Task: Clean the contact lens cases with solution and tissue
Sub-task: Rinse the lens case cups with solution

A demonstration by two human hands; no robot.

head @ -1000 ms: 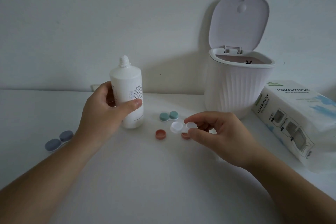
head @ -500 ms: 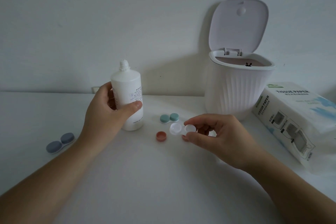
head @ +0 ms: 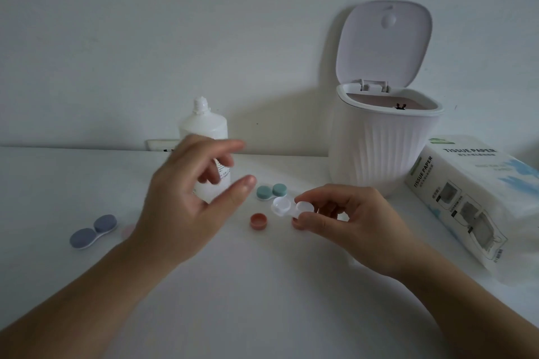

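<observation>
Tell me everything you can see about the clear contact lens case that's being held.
The clear contact lens case is a translucent, whitish plastic piece with two round wells joined side by side. Both wells are uncapped and face up. The right hand pinches its right-hand well between thumb and fingers, holding it roughly level just above the white table. One salmon cap lies on the table nearby; another is partly hidden under the thumb. Whether it holds liquid cannot be told.
</observation>
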